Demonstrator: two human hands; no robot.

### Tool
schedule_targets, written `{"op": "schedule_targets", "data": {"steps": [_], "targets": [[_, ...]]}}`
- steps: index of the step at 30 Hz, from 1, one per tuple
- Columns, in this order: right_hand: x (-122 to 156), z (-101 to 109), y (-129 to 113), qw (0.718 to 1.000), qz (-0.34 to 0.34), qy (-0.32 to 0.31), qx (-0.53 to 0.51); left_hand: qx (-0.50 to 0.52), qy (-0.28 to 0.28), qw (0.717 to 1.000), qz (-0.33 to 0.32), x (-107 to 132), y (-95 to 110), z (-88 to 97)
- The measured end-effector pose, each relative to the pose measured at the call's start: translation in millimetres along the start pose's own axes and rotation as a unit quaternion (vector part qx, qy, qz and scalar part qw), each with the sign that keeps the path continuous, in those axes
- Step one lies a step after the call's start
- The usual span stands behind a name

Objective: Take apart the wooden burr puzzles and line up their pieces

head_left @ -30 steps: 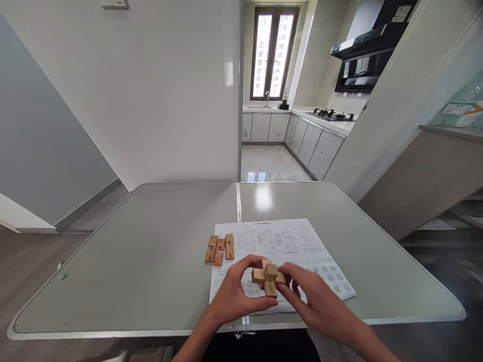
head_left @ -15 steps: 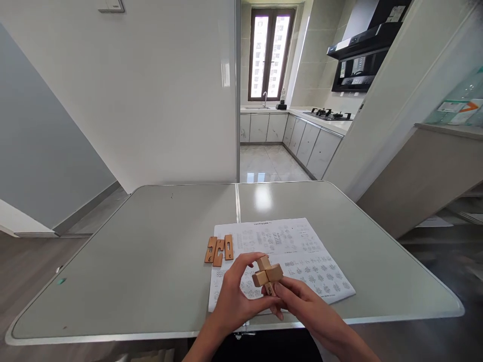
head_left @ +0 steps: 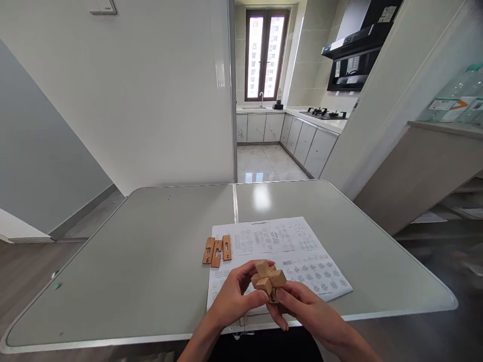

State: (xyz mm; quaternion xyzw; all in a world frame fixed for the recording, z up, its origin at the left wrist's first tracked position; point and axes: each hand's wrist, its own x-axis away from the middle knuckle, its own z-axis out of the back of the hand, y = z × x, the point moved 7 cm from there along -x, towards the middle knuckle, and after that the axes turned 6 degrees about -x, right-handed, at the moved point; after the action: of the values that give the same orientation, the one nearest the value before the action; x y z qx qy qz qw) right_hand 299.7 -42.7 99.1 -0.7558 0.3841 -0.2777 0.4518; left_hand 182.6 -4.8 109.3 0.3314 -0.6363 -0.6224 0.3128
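Observation:
A wooden cross-shaped puzzle point(head_left: 268, 279) made of interlocked blocks is held above the near table edge. My left hand point(head_left: 233, 297) grips its left side, thumb and fingers closed round it. From below and to the right, my right hand point(head_left: 302, 307) clasps the same puzzle with its fingers curled under it. Three loose flat wooden pieces point(head_left: 216, 250) lie side by side on the table to the left of the hands. A printed instruction sheet point(head_left: 279, 251) lies under and beyond the puzzle.
The grey folding table point(head_left: 143, 261) has a seam down its middle and a metal rim. A white wall stands behind it. An open doorway leads to a kitchen with cabinets point(head_left: 298, 138). A counter point(head_left: 426, 166) stands at the right.
The puzzle has been turned in my hands and lifted slightly toward me. My right hand shifted under it. The view has drifted a little to the right.

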Motion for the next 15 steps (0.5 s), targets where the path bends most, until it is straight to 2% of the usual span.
{"op": "schedule_targets", "data": {"steps": [4, 9, 12, 15], "targets": [[3, -1, -11, 0.998, 0.009, 0.011, 0.063, -0.033, 0.024, 0.999, -0.011, 2, 7, 3.2], [8, -2, -12, 0.999, 0.02, -0.005, 0.042, -0.039, 0.015, 0.999, -0.025, 5, 15, -2.7], [10, -9, -2, 0.997, 0.038, -0.054, -0.051, 0.01, -0.017, 0.998, -0.053, 6, 18, -12.8], [10, -24, 14, 0.966, 0.036, -0.144, -0.213, 0.066, -0.058, 0.993, -0.075, 5, 17, -23.3]]}}
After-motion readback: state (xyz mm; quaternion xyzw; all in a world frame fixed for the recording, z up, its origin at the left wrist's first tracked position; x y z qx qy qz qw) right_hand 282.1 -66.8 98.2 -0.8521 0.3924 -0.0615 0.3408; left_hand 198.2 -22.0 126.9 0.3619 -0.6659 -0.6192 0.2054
